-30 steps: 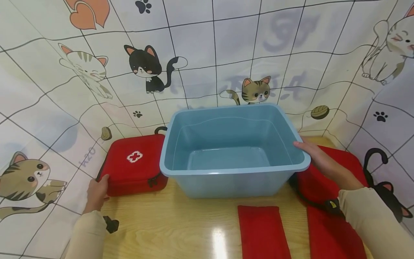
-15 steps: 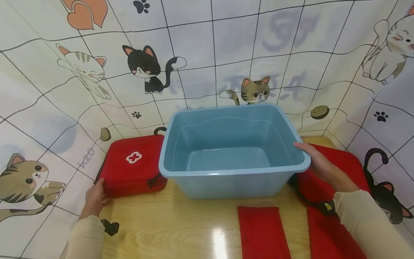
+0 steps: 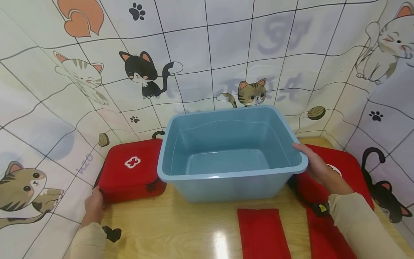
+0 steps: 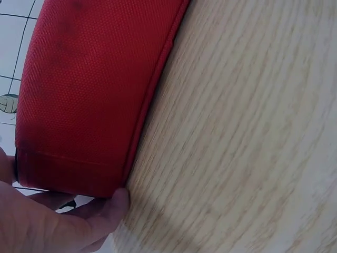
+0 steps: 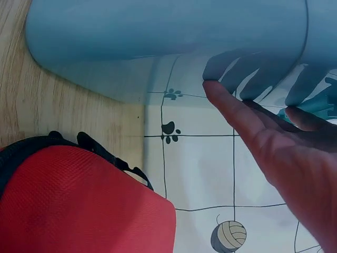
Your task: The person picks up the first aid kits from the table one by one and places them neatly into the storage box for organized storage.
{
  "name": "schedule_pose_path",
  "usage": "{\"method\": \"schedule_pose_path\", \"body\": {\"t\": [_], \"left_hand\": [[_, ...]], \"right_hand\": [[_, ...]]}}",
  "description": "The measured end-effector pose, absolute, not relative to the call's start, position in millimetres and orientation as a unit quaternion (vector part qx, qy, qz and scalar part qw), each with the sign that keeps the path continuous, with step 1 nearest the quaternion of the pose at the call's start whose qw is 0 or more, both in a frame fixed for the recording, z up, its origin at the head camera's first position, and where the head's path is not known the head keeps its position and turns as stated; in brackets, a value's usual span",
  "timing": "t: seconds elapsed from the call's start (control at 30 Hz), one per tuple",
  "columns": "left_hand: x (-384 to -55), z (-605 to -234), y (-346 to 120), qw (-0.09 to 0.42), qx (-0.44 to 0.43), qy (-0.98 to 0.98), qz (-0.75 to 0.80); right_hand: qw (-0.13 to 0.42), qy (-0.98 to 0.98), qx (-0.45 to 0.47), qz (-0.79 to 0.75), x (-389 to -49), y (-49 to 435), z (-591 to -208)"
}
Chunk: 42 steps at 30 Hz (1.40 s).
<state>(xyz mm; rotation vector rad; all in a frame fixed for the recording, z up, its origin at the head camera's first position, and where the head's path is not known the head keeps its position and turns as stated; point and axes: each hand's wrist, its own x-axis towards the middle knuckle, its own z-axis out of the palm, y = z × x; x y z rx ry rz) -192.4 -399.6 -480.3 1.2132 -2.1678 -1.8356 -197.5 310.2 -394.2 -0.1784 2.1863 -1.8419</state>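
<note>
A light blue plastic tub [image 3: 226, 189] stands in the middle of the head view with nothing inside it. My right hand [image 3: 318, 169] holds its right side, thumb over the rim. In the right wrist view, the extended fingers [image 5: 231, 108] reach the outer wall. To the left of the tub lies a red zipped first-aid bag [image 3: 129, 172] with a white-edged cross. My left hand [image 3: 93, 205] grips its front left corner. Seen from the left wrist, the fingertips [image 4: 120, 200] sit at the bag's bottom edge, with the thumb on the opposite side, partly cut off.
Another red bag [image 3: 347, 163] with black straps lies right of the tub, partly under my right forearm. Two red cloth pieces [image 3: 263, 233] lie in front on the wooden table [image 3: 174, 233]. Behind and at both sides rises a cat-patterned wall covering [image 3: 194, 54].
My left hand has shifted slightly down and left along the bag's corner. My right wrist has lowered a little, baring part of a white emblem on the right bag. The head view has tilted slightly.
</note>
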Motion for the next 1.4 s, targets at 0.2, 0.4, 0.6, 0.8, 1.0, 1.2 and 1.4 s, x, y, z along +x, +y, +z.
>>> {"method": "schedule_pose_path", "body": {"t": [0.2,0.4,0.6,0.8,1.0,1.2,1.4], "left_hand": [[-187,-485,-396,0.066,0.389,-0.71,-0.583],[-180,-484,-395,0.098,0.396,-0.745,-0.527],[-183,-484,-392,0.114,0.391,-0.763,-0.501],[-187,-482,-388,0.125,0.391,-0.769,-0.489],[-191,-483,-385,0.137,0.39,-0.761,-0.5],[-189,-482,-389,0.155,0.41,-0.721,-0.536],[-184,-462,-401,0.069,0.39,-0.643,-0.656]], "right_hand": [[0.137,0.75,-0.059,-0.645,-199,305,-395],[0.14,0.732,-0.061,-0.664,-200,299,-395],[0.143,0.726,-0.052,-0.671,-198,300,-394],[0.145,0.732,-0.056,-0.664,-196,301,-395],[0.14,0.732,-0.05,-0.665,-194,302,-395],[0.134,0.732,-0.053,-0.666,-194,303,-396],[0.132,0.733,-0.043,-0.666,-195,304,-393]]}}
